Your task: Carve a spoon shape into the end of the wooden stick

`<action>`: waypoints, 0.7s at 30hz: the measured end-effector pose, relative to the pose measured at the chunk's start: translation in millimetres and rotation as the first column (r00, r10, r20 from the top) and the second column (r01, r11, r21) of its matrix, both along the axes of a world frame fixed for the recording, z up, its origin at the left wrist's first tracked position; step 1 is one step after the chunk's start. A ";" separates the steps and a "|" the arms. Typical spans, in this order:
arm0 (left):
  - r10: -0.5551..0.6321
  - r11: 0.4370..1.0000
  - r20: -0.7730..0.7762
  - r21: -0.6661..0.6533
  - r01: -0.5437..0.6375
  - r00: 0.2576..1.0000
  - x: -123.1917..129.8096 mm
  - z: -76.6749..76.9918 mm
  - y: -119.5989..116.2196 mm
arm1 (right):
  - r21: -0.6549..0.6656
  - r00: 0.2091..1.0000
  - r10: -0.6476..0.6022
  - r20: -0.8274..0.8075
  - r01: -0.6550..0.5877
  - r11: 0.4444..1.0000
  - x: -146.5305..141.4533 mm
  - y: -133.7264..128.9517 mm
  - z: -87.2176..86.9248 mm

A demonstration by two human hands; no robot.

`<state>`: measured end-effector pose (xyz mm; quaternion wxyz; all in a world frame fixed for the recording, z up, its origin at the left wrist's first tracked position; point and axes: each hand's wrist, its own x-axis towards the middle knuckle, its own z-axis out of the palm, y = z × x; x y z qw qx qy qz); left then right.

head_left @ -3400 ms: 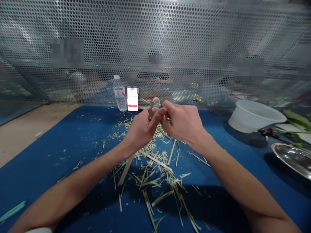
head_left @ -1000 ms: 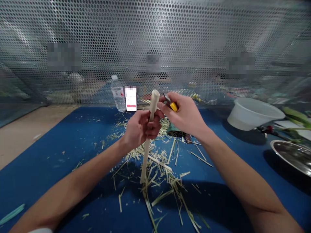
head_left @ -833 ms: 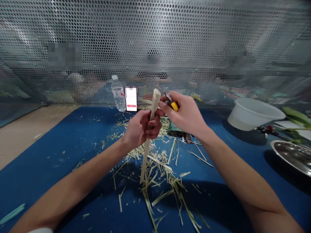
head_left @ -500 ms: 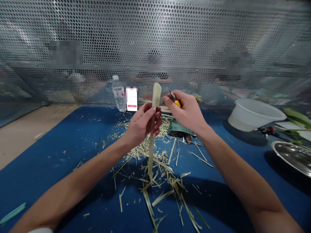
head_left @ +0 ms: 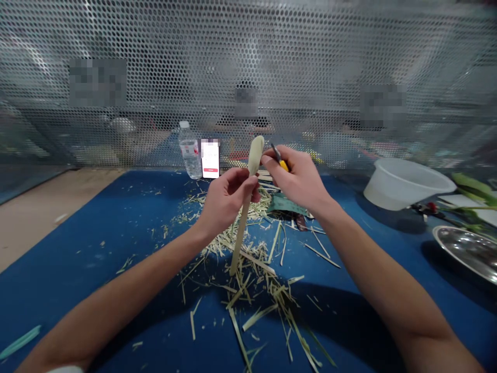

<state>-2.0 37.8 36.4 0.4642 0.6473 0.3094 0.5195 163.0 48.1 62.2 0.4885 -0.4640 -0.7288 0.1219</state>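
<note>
My left hand [head_left: 233, 199] is closed around a pale, long stick [head_left: 240, 228] that looks like a peeled plant stem. The stick's thicker, rounded head [head_left: 255, 154] rises above my fingers, and its thin lower end slants down to the left over the scraps. In my right hand [head_left: 297, 173] is a small craft knife [head_left: 282, 162] with a yellow part and a dark blade pointing up and left. My right thumb and fingertips come up against the right side of the head; whether they touch it I cannot tell. Fingers cover most of the knife's handle.
Pale shavings and strips [head_left: 256, 261] litter the blue table [head_left: 128, 228]. Behind stand a water bottle [head_left: 189, 153] and a phone [head_left: 210, 159] before a perforated metal screen [head_left: 186, 62]. A green packet [head_left: 286, 204] lies centrally; a white tub [head_left: 407, 181] and metal dish [head_left: 468, 254] sit right.
The stick has tilted, its head moving right toward my right fingers and its lower end swinging left. My left hand has turned with it. My right hand has barely moved.
</note>
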 end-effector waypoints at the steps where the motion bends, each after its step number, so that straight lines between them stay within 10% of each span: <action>1: -0.003 1.000 0.009 -0.003 0.003 1.000 0.0 -0.4 0.3 | -0.002 1.000 0.007 0.001 -0.007 1.000 0.2 0.2 -0.2; 21: -0.059 0.992 0.211 -0.100 0.081 0.976 -1.3 -3.1 2.7 | 0.060 0.999 -0.007 0.046 0.004 0.998 3.0 0.2 -1.6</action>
